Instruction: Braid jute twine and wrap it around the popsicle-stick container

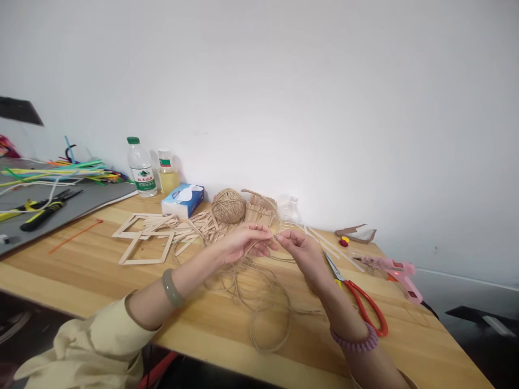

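My left hand [252, 239] and my right hand [299, 249] are close together above the middle of the table, each pinching a braided piece of jute twine [278, 222]. The braid rises a little above the fingertips. Loose strands of twine [270, 302] hang below and lie in loops on the wood. Behind my hands stand a ball of twine [228, 206] and a small basket [260, 209] made of craft sticks with a braided rim. My fingers hide part of the braid.
Craft sticks [194, 229] and square stick frames [146, 262] lie left. A tissue pack [182, 201], a water bottle [141, 168] and a bottle of yellow liquid [168, 175] stand behind. Red-handled scissors [367, 305] and a pink glue gun [395, 268] lie right. Pliers [44, 210] rest on a grey mat [95, 202].
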Demonstrator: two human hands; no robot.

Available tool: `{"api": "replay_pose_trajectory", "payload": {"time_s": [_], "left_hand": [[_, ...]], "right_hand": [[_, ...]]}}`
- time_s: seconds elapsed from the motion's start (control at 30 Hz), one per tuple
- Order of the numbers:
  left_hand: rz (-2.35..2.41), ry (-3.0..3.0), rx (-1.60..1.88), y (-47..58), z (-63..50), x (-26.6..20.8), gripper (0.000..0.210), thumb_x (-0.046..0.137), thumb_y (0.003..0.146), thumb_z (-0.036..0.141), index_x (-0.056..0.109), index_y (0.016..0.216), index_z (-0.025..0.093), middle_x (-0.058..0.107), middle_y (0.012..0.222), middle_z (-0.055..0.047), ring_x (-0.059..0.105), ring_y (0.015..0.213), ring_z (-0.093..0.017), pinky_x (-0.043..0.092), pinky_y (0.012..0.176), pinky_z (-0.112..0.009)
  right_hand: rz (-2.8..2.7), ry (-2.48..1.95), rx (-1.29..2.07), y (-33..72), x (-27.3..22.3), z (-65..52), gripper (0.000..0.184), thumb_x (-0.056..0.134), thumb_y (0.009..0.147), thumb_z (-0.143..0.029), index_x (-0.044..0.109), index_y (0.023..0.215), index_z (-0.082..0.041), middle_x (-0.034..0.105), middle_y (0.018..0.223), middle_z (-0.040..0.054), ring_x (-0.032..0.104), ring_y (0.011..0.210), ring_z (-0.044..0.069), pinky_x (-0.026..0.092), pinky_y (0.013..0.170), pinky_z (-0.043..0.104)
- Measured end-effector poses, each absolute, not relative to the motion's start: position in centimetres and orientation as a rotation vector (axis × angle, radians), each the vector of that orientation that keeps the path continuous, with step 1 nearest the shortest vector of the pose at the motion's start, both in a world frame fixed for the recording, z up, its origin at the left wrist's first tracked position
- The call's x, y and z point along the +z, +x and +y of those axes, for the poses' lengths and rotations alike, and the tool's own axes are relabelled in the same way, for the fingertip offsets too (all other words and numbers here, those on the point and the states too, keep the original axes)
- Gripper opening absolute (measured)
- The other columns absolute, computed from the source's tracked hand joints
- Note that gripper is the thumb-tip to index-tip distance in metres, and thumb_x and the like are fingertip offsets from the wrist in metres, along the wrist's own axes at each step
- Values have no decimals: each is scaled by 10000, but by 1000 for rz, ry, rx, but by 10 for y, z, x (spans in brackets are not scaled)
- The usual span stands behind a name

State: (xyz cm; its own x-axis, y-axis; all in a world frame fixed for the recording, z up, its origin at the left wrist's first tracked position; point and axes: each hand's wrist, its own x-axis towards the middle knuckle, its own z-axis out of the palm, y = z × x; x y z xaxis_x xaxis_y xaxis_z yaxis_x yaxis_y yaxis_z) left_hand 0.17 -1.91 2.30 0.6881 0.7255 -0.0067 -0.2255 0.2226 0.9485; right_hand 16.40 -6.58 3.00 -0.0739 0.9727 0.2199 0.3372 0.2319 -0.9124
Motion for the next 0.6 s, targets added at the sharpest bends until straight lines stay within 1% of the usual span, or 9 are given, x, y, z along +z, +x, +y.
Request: {"api": "replay_pose_trajectory", "payload": {"time_s": [0.07, 0.17, 0.27, 0.33, 0.43, 0.6], "left_hand": [[539, 1342, 781, 4, -21, 22, 125, 628, 698, 249, 605, 724, 129, 623, 709, -34, 575, 657, -117, 439, 648, -236], [725, 1823, 986, 8, -27, 19, 130, 566, 752, 248, 637, 756, 139, 620, 762, -48, 569, 743, -147, 431, 724, -276], [900, 2389, 1137, 10, -30, 13, 218, 455, 825, 242, 643, 783, 142, 593, 821, -78, 536, 795, -175, 418, 744, -314], [938, 2653, 1157, 11, -30, 8, 250, 409, 847, 228, 635, 789, 137, 576, 814, -87, 514, 801, -183, 416, 740, -325], [941, 2813, 1174, 12, -29, 3, 270, 374, 863, 213, 625, 800, 136, 567, 783, -85, 499, 781, -178, 427, 717, -319], [855, 2971, 1193, 15, -30, -3, 282, 356, 857, 170, 622, 781, 116, 574, 782, -96, 494, 786, -185, 445, 698, -309]], "right_hand": [[-1593, -1254, 823, 163, 29, -64, 217, 514, 772, -357, 540, 652, -178, 525, 600, -18, 470, 590, 122, 354, 573, 243], [-1569, -1264, 805, 160, 23, -61, 210, 497, 770, -358, 542, 666, -181, 500, 569, -25, 462, 563, 120, 346, 532, 240], [-1487, -1323, 845, 158, 15, -58, 221, 501, 759, -393, 530, 676, -190, 394, 466, -63, 364, 444, 102, 277, 439, 231], [-1432, -1318, 878, 156, 11, -58, 234, 511, 749, -416, 509, 677, -194, 357, 441, -77, 322, 413, 93, 245, 414, 228], [-1367, -1270, 931, 152, 6, -58, 266, 510, 746, -457, 474, 691, -199, 343, 430, -85, 305, 397, 89, 232, 401, 224], [-1385, -1264, 898, 150, -5, -54, 270, 454, 785, -469, 422, 710, -212, 382, 470, -78, 336, 420, 97, 265, 416, 222]]}}
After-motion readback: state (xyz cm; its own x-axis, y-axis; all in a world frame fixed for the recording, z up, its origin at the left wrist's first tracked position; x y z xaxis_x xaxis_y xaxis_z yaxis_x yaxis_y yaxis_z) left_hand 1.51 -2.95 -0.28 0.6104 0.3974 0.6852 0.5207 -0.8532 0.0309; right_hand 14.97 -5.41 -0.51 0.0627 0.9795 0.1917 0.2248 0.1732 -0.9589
